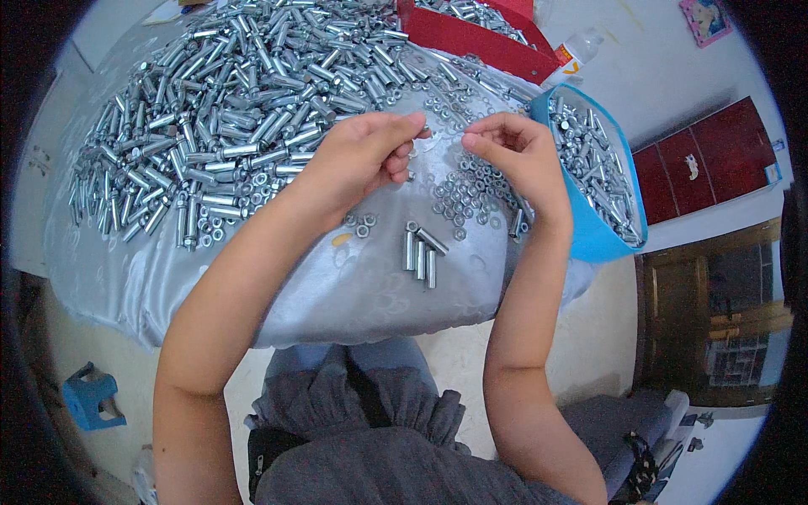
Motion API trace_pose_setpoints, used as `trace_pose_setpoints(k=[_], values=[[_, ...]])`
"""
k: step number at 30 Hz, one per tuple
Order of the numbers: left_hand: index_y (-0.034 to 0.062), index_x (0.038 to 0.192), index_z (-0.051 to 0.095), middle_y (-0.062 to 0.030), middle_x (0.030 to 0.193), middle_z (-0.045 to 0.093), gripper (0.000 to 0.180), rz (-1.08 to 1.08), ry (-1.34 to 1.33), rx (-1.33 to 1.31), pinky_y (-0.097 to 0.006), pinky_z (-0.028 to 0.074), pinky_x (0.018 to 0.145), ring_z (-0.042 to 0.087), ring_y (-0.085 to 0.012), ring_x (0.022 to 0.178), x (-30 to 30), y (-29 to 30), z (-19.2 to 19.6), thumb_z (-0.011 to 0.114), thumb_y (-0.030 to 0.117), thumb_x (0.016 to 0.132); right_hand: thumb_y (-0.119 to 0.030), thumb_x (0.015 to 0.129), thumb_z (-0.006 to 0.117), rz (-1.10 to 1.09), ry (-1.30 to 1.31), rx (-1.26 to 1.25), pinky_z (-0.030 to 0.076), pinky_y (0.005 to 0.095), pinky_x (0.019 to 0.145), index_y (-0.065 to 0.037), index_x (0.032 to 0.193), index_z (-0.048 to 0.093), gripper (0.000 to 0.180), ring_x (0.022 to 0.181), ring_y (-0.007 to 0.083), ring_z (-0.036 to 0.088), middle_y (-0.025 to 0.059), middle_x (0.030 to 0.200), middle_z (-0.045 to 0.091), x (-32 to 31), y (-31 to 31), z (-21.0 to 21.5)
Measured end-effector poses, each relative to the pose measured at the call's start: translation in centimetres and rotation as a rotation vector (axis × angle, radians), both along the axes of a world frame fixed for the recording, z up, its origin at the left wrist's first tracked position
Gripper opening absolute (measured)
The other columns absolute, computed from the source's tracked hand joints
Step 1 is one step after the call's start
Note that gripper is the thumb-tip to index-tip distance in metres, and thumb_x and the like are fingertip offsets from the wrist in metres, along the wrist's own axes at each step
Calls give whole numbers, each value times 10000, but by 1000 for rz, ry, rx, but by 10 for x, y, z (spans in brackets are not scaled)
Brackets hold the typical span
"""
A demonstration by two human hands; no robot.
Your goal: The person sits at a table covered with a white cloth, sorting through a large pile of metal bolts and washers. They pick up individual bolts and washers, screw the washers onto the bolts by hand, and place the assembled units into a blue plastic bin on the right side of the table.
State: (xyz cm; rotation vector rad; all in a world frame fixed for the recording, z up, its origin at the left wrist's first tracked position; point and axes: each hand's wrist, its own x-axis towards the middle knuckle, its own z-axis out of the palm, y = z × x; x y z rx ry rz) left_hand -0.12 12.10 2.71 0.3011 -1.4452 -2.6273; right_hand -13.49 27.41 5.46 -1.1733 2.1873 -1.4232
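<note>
Nuts point(465, 194), small, silvery, near shiny metal cylinders point(420, 261)

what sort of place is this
Probably a room in a home used for small handwork, though I can't be certain. The patterned, satiny tablecloth and small blue plastic stool look domestic, while the big heap of metal bolts suggests work.

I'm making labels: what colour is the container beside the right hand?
The container is bright blue; the head view shows it.
</note>
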Motion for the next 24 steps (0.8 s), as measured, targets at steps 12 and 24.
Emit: trace_pose_setpoints(k=[12, 24], values=[[36, 782, 560, 41, 600, 422, 221, 95, -122, -73, -216, 332, 505, 384, -64, 531, -3, 0, -8, 556, 251, 833, -163, 584, 730, -25, 247, 466, 394, 263, 535, -44, 806, 622, 274, 560, 121, 460, 5, 628, 467, -14, 17, -18], [27, 784, 560, 41, 604, 419, 227, 107, -106, -79, -209, 331, 509, 380, -62, 539, -1, 0, -5, 549, 247, 838, -176, 630, 702, -152, 263, 483, 443, 326, 609, -40, 750, 643, 191, 653, 231, 589, 139, 686, 608, -14, 11, -24]])
